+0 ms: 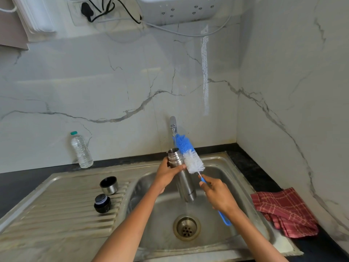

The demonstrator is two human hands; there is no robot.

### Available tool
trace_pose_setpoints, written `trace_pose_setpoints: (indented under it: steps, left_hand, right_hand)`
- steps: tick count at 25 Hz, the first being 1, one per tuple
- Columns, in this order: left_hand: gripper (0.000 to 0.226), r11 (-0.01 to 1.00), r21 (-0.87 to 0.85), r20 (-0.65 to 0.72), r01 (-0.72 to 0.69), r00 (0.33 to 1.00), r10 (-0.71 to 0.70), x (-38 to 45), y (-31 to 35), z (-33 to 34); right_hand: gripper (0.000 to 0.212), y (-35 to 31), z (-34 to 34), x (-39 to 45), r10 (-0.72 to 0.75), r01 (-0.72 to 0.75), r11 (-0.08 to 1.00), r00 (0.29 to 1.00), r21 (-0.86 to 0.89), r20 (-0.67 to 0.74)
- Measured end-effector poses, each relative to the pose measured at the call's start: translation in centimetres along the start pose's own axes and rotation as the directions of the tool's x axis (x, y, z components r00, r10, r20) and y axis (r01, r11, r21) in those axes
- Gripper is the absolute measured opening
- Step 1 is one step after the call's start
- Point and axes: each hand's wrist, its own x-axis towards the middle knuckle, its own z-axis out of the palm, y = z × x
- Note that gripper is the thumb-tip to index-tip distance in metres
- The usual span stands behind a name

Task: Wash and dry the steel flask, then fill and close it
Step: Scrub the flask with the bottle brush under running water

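Faintly lettered flask [181, 178], left hand [167, 173] gripping

Only writing I can spot is a small dark brand mark printed low on the side of the tall brushed-steel flask [182, 178]. Looks like it starts with "Mi", maybe "Milton", but it's too blurry to call. Nothing else is readable from here.
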Motion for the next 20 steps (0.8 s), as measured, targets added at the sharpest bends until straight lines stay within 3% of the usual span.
trace_pose_setpoints:
  steps: [4, 6, 11, 13, 16, 20]
  left_hand:
    - [0.054, 0.947, -0.318, -0.209, 0.036, 0.972, -0.107, 0.2, 0.6, -1.2]
    - [0.054, 0.922, -0.385, -0.227, 0.024, 0.966, -0.12, 0.4, 0.3, -1.9]
    - [0.046, 0.914, -0.406, -0.196, 0.026, 0.974, -0.114, -0.2, -0.8, -1.1]
    - [0.047, 0.888, -0.461, -0.227, 0.006, 0.966, -0.124, -0.2, -0.8, -1.2]
    - [0.05, 0.886, -0.463, -0.262, -0.02, 0.958, -0.116, 0.0, -0.6, -1.7]
    - [0.052, 0.924, -0.381, -0.251, -0.025, 0.965, -0.077, -0.1, -1.2, -1.3]
  right_hand:
    - [0.021, 1.0, -0.1, -1.7, 0.018, -0.012, 0.998, 0.995, -0.063, 0.094]
    - [0.022, 1.2, 0.3, -1.6, 0.042, -0.038, 0.998, 0.996, -0.049, 0.08]
    - [0.023, 0.3, 2.0, -0.9, -0.111, 0.112, 0.992, 0.993, -0.049, 0.039]
    - [0.017, 0.9, 1.8, -1.0, -0.049, 0.054, 0.991, 0.998, -0.123, 0.047]
    - [0.026, 1.9, 1.2, -0.9, 0.069, -0.059, 0.983, 0.996, -0.176, 0.051]
    - [0.019, 0.6, 2.2, -1.1, -0.082, 0.086, 0.992, 0.996, -0.091, 0.046]
